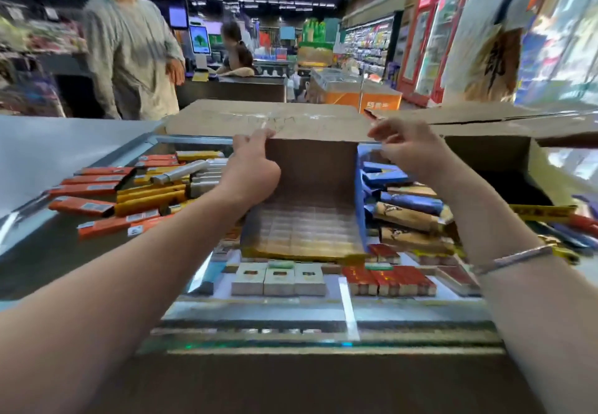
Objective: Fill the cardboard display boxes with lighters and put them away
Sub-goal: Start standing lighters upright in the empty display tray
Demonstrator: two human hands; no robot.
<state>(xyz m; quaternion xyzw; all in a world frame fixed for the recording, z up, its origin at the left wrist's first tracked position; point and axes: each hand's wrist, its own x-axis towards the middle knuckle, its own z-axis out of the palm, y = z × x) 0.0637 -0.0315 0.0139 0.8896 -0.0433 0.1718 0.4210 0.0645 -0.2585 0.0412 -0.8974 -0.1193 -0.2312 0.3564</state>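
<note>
Standing at a glass shop counter (323, 308), the person reaches both arms forward to an open cardboard display box (310, 200) that sits on the glass straight ahead of them. The box lies between the two hands, its open side facing the person and its rear flap standing upright. Rows of lighters (301, 229) seem to fill its floor already, though the blur makes that hard to confirm.

The left hand (250, 171) grips the box's left wall, thumb and fingers pinching the top corner of the flap. The right hand (407, 150) hangs just beside the upper right corner with fingers loosely curled, and I cannot tell whether it touches the cardboard or holds anything. So the left hand is the one already on the box; the right has only a short way to close in.

Orange and yellow cartons (106, 193) lie scattered to the left of the box, blue and tan packs (407, 206) piled to its right. A larger brown carton (265, 119) stands just behind it.

Closing or lifting the box likely needs both upper corners held.
</note>
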